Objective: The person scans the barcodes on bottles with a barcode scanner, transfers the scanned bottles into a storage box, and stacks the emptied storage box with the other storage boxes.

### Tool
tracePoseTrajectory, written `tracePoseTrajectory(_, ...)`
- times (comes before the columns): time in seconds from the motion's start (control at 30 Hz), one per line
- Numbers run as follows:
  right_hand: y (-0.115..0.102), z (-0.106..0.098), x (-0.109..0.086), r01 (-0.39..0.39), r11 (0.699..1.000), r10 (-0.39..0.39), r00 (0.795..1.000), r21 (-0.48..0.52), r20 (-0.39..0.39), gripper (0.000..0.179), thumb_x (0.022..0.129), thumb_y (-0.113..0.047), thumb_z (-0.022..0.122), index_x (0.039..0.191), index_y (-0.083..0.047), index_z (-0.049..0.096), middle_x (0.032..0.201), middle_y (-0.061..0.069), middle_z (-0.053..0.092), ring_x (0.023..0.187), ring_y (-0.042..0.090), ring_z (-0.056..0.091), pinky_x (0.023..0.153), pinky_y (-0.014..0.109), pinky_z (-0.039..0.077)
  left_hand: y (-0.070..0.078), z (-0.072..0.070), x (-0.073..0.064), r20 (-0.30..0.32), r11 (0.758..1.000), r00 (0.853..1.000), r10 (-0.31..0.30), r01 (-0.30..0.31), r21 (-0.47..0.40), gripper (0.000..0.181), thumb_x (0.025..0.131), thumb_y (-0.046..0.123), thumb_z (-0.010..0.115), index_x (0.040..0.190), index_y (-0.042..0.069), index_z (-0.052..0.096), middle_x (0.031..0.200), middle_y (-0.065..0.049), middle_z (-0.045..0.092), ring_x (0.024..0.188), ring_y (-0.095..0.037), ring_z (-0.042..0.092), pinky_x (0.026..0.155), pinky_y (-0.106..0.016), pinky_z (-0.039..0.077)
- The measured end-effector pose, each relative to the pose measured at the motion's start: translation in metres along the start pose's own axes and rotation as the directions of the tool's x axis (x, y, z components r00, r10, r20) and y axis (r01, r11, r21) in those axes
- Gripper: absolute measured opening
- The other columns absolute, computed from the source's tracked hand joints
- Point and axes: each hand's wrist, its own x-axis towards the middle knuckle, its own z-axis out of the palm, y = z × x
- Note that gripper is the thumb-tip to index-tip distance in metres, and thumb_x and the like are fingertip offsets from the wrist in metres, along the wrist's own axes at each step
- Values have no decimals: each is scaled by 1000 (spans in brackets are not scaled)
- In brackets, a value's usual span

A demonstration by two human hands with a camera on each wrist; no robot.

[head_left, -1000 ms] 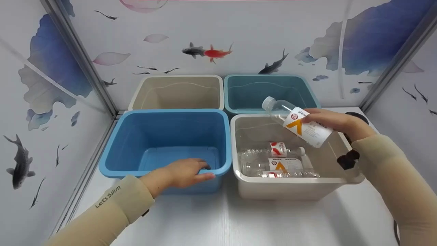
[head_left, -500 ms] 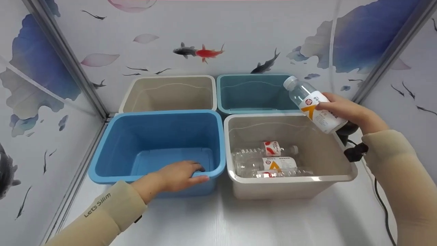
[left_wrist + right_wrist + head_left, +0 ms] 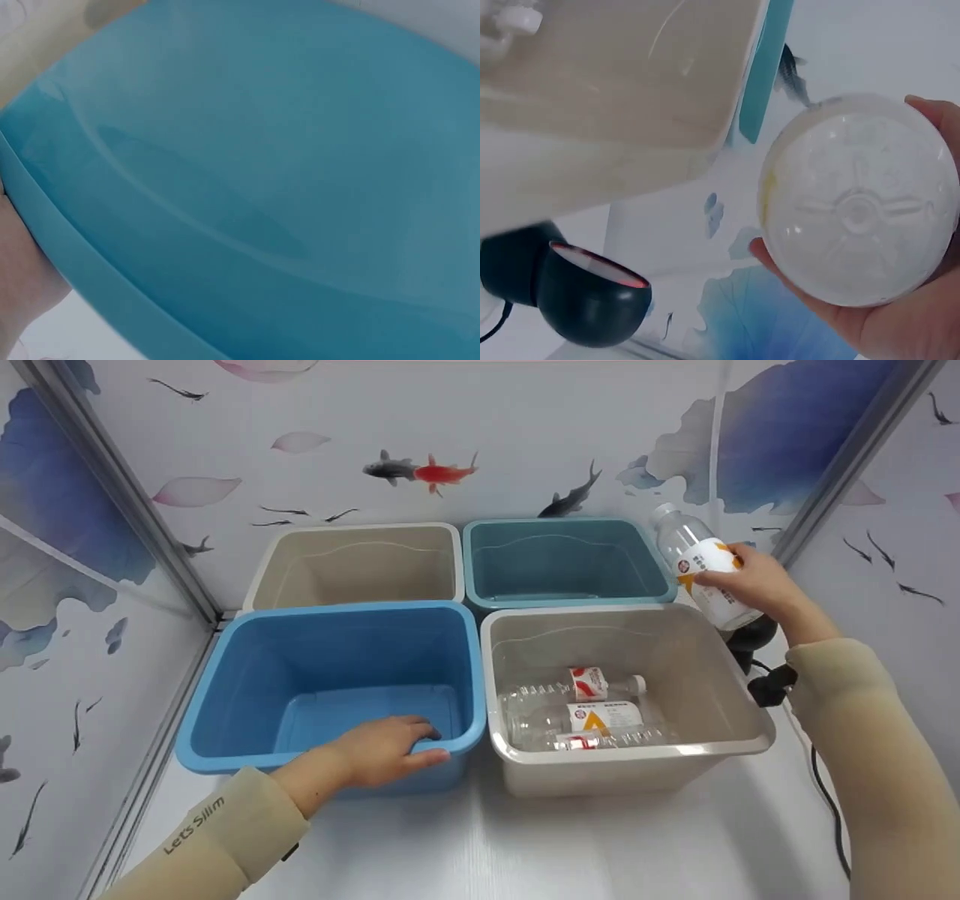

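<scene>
Head view: near the far right corner of the counter [image 3: 570, 840] the right hand [image 3: 761, 585] grips a tilted clear plastic bottle [image 3: 701, 559], partly covering its label; the left hand [image 3: 382, 751] grips the near rim of the blue bin [image 3: 360, 649], some fingertips hidden inside; the near beige bin's [image 3: 697, 682] rim partly hides its lowest bottle [image 3: 611, 738]. Left wrist view: that hand is mostly cut off; right wrist view: the gripped bottle's base hides the rest.

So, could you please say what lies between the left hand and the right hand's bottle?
In the head view: the blue tub's right rim, then the front beige tub with three plastic bottles inside.
</scene>
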Motion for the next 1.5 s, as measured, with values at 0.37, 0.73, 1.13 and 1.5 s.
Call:
tracePoseTrajectory(0.37, 20, 17, 18, -23, 979, -1, 993, -204, -117, 87, 81, -51, 64, 140, 3, 29, 123, 32, 47, 100, 44, 47, 80, 56, 40, -4, 1, -7, -5, 998, 999, -48, 48, -37, 58, 94, 54, 42, 127, 8, 55, 127, -10, 57, 118, -29, 53, 101, -50, 41)
tracePoseTrajectory(0.73, 43, 35, 36, -109, 988, 109, 994, -109, -12, 88, 86, -45, 60, 139, 10, 18, 127, 35, 37, 107, 46, 42, 93, 60, 40, -4, 1, -6, -2, 999, 999, -35, 35, -26, 57, 95, 54, 41, 124, 7, 57, 124, -10, 59, 117, -29, 55, 100, -49, 42)
tracePoseTrajectory(1.13, 72, 45, 41, -144, 964, 156, 987, -225, 36, 100, 84, -55, 58, 137, 17, 13, 124, 38, 37, 109, 49, 43, 97, 62, 36, -1, 0, -1, 13, 1000, 1000, 18, -18, -11, 54, 96, 48, 43, 123, 4, 58, 122, -11, 60, 116, -29, 55, 99, -48, 42)
tracePoseTrajectory(1.5, 77, 34, 35, -132, 959, 145, 989, -252, 33, 93, 85, -46, 58, 136, 17, 14, 124, 41, 35, 111, 50, 42, 93, 63, 37, 1, -2, 1, 11, 1000, 1000, -3, 3, -12, 59, 94, 56, 40, 124, 8, 57, 125, -9, 59, 117, -28, 55, 100, -49, 42)
